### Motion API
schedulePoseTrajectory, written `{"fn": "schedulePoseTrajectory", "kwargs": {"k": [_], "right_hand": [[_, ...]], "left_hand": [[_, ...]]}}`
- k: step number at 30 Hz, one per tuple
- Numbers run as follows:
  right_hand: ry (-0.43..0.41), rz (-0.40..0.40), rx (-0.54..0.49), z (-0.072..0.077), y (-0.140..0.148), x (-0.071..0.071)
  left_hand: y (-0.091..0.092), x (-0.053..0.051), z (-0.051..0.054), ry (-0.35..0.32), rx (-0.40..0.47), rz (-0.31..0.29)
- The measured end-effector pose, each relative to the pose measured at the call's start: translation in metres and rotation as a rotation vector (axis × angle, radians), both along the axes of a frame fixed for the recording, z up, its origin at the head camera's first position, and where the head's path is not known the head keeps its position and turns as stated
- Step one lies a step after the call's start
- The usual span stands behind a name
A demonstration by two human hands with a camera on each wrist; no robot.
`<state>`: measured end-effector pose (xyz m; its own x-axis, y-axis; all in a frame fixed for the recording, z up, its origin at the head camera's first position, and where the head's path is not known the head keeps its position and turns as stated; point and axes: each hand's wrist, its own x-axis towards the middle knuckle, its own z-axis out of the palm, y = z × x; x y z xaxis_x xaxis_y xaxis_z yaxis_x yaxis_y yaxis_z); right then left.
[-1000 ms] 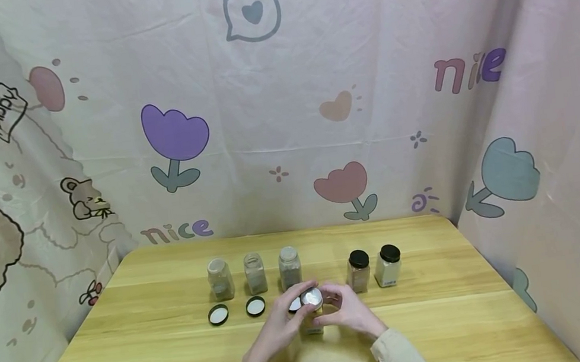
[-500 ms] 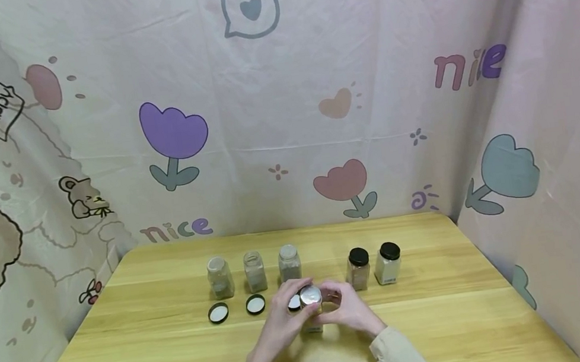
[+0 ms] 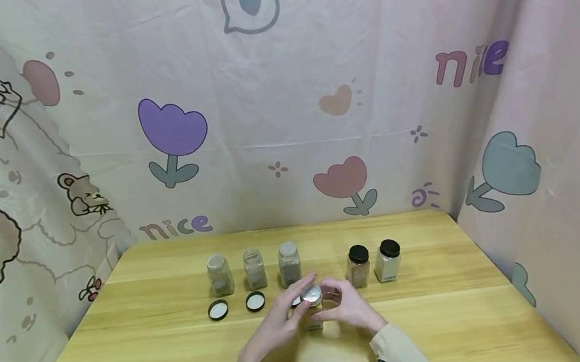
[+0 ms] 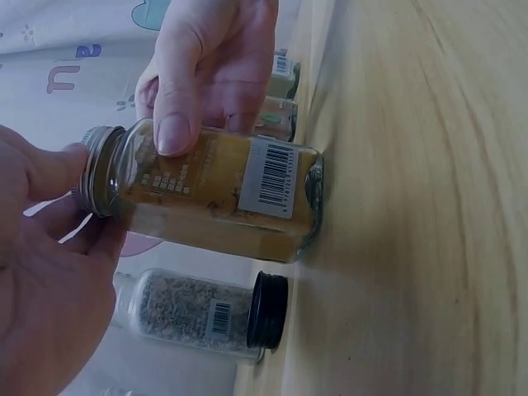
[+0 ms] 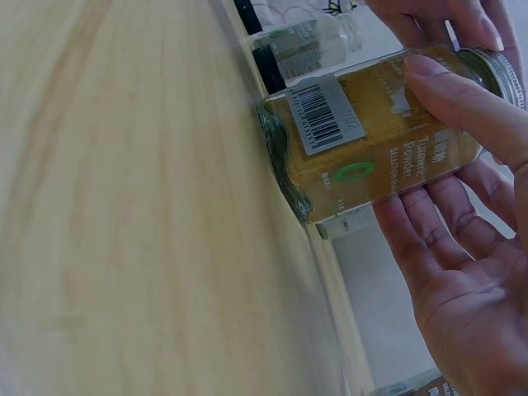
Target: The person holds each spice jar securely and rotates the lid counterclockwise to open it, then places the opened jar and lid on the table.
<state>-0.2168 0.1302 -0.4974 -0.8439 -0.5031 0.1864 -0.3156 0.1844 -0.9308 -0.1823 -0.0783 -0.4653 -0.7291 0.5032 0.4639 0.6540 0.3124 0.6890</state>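
Observation:
Between the hands stands a square glass jar of turmeric powder [image 5: 371,132], labelled in the right wrist view, its base on or close to the table. Its silver metal lid [image 4: 101,169] is on top. My left hand [image 3: 276,325] holds this lid, thumb [image 4: 56,169] at one side and fingers at the other. With the thumb [image 5: 462,95] against one face and fingers along another, my right hand [image 3: 352,310] grips the jar's body. Partly behind the left hand lies a black lid [image 3: 296,301] with a white inside.
Three jars without black lids, a left one [image 3: 220,275], a middle one [image 3: 255,270] and a right one [image 3: 290,263], stand behind. Two upturned black lids, one [image 3: 218,310] beside another [image 3: 255,301], lie before them. Two black-capped jars, one brownish [image 3: 358,267] and one pale [image 3: 387,261], stand right.
My left hand's fingers and thumb have shifted slightly around the silver lid, leaving more of it showing. The right hand keeps its grip. The head view has tilted a little.

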Motion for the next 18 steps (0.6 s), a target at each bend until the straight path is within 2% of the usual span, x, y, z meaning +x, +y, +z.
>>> {"fn": "schedulePoseTrajectory", "kwargs": {"k": [3,8,12,15,18], "right_hand": [[-0.002,0.002,0.0,0.0012,0.0003,-0.0008],[-0.023,0.013,-0.022,-0.0002,-0.001,-0.0007],[-0.016,0.022,-0.026,0.0,-0.0005,-0.0006],[-0.013,0.014,-0.011,0.0011,0.0,0.0001],[-0.002,0.014,-0.007,0.0013,0.0002,0.0003]], "left_hand": [[-0.0007,-0.0005,0.0021,0.01,-0.008,0.009],[0.0023,-0.0004,-0.0001,0.076,0.035,0.091],[0.005,0.0002,-0.0021,0.077,0.039,0.149],[0.0042,0.0008,-0.0013,0.051,0.035,0.127],[0.0015,0.001,0.0008,0.032,0.037,0.062]]}}
